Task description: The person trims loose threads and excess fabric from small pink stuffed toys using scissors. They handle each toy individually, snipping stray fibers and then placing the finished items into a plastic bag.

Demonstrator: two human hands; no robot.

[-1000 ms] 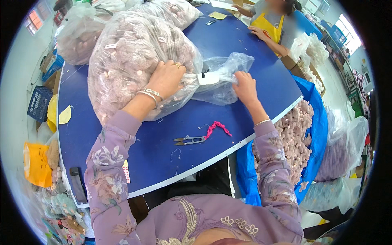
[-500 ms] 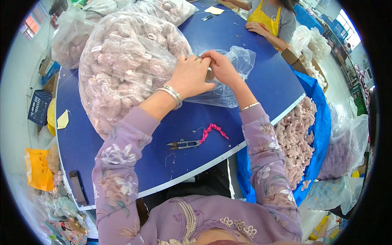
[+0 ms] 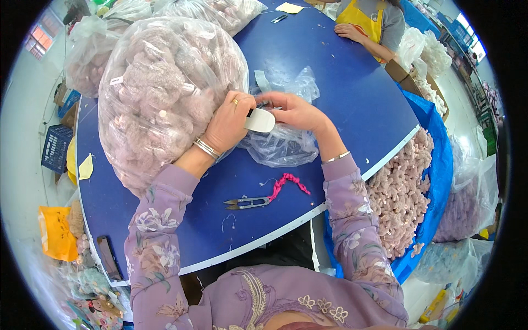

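Note:
My left hand [image 3: 230, 122] is closed at the right side of a big clear plastic bag [image 3: 165, 66] filled with fluffy pale pink plush pieces. A flat white piece with a rounded end [image 3: 260, 121] juts out from its fingers. Facing it, my right hand [image 3: 298, 113] has bent fingers that meet the left fingertips, its thumb by the white piece. What the right fingertips pinch is hidden. Crumpled clear plastic [image 3: 283, 148] lies under and behind both hands. Nearer me, thread snips [image 3: 246, 203] with a pink braided cord [image 3: 286, 180] rest on the blue table [image 3: 352, 99].
A blue sack [image 3: 434, 165] of small pink plush pieces stands at the table's right edge. Across the table is a person in a yellow apron [image 3: 360, 25]. More filled bags [image 3: 91, 63] are at the far left. A dark phone-like slab [image 3: 109, 257] lies at the near left corner.
Both hands have come down toward me, the left also leftward. The white rounded piece now shows between them. The clear plastic behind has shifted and bunched up.

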